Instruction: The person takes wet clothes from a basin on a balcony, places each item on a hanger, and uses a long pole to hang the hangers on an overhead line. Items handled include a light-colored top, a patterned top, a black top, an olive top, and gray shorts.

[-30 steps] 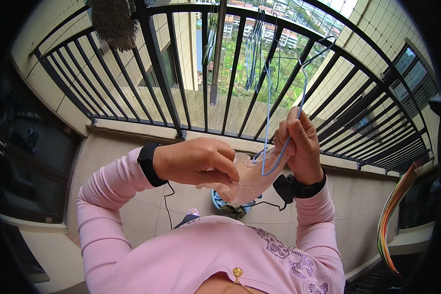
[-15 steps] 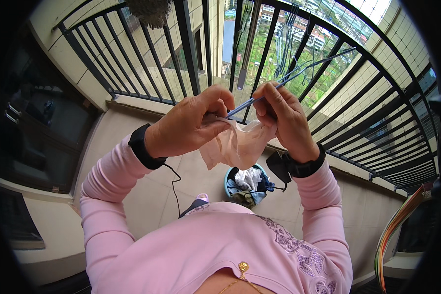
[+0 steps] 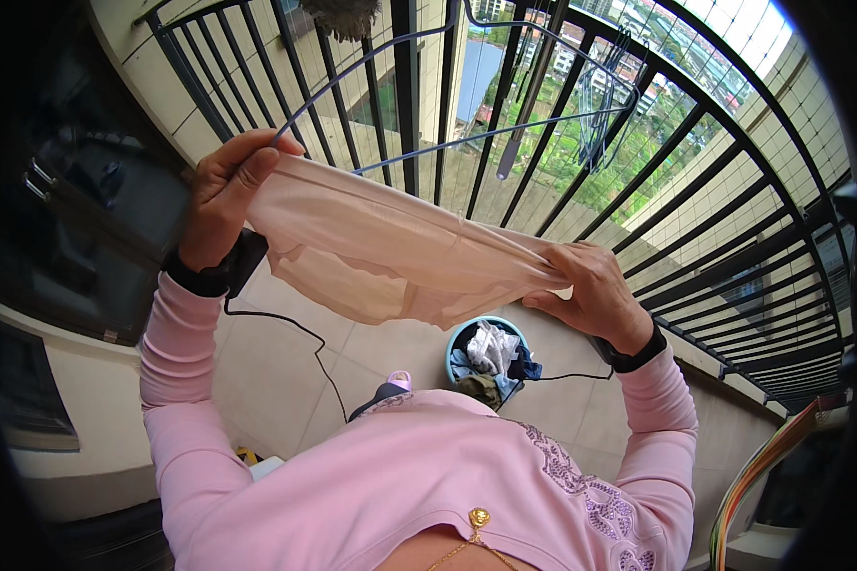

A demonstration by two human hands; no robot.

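Pale pink underpants (image 3: 371, 233) are stretched sideways between my two hands, their waistband edge slanting down to the right. My left hand (image 3: 230, 190) pinches the left end of that edge, together with the left corner of a thin blue clothes hanger (image 3: 514, 131). That corner runs behind the cloth, while the hanger's right corner sticks out free above the garment. At the right end, my right hand (image 3: 595, 293) has its fingers and thumb closed on the bunched edge. The top of the hanger's hook lies outside the picture.
On the tiled floor below stands a light blue basin (image 3: 450, 354) of crumpled clothes (image 3: 493, 352). A black railing (image 3: 581, 114) with netting curves round the front, and several hangers (image 3: 605, 105) hang by it. Dark cables (image 3: 286, 317) trail from both wrists.
My hands have moved far apart, spreading the bunched underpants wide. My right hand has let go of the hanger and now grips the cloth; the hanger has swung across to the left.
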